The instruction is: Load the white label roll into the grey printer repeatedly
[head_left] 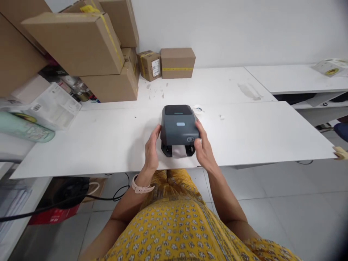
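Note:
A dark grey label printer (178, 128) stands on the white table (244, 134), close to its front edge. Its lid is slightly raised at the front, and a strip of white paper (179, 151) shows in the gap below. My left hand (152, 148) is against the printer's left side. On the right side, my right hand (203, 146) holds the printer near the front corner, thumb at the front. A small white ring-shaped item (198, 109) lies behind the printer's right side.
Cardboard boxes (73, 47) are stacked at the back left, with two smaller boxes (177, 63) beside them. A mint green bottle (27, 127) and a white package (51, 103) lie at the left. Black cables (103, 198) hang below the table.

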The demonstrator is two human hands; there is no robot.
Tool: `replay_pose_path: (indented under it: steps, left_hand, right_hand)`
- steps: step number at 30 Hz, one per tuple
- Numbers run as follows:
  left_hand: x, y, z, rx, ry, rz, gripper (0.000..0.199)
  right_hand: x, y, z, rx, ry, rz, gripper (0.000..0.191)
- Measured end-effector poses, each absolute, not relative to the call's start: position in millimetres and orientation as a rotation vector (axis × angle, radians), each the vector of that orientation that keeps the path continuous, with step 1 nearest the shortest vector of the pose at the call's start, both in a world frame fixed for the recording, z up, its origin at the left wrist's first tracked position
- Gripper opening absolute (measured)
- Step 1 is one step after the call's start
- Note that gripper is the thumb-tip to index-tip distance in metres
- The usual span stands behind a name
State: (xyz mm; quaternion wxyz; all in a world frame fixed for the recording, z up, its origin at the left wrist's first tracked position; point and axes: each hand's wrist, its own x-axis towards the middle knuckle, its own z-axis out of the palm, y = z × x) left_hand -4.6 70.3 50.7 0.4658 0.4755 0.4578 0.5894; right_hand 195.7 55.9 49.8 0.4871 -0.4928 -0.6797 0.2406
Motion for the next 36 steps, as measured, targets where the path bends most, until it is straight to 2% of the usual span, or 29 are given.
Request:
replay_pose_path:
  steps: [3,6,11,13,15,17,21,26,31,36]
  left_hand:
    - [-7.9,99.6,61.7,1.18,1.031,1.552,0.059]
    - [-7.7,130.4,51.6,1.19,1.153,1.638,0.052]
    - [-2.1,150.6,12.4,1.248,1.425,1.314,0.058]
    - [-0.4,149.2,4.2,1.307,1.441,1.242,0.063]
    - [1.0,146.8,1.5,1.371,1.452,1.217,0.066]
    - [2.1,145.5,1.3,1.419,1.468,1.214,0.067]
    - [3.8,146.0,0.3,1.463,1.474,1.241,0.063]
    - [3.2,143.2,2.7,1.492,1.475,1.241,0.065]
    - [0.4,137.1,11.4,1.639,1.541,1.128,0.074]
    - [-0.6,137.7,9.2,1.69,1.524,1.142,0.072]
  right_hand:
    - [191.6,89.0,74.6,-1.122,-1.631,0.507,0.066]
    - [185.1,142.6,101.6,-1.076,-1.6,0.394,0.068]
    - [176.9,209.4,135.8,-1.116,-1.536,0.181,0.073]
    - [177.1,209.2,137.4,-1.131,-1.561,0.033,0.065]
    - [179.2,196.8,127.7,-1.122,-1.651,-0.022,0.048]
    - [182.5,181.5,108.8,-1.129,-1.885,0.091,0.038]
    - [188.5,170.0,68.7,-1.206,-2.523,0.338,0.039]
    - [185.6,185.8,53.1,-1.158,-2.848,0.431,0.04]
    - [186.7,192.6,65.2,-1.12,-2.839,0.746,0.042]
    - [237.9,178.2,79.4,-0.658,-2.364,1.202,0.053]
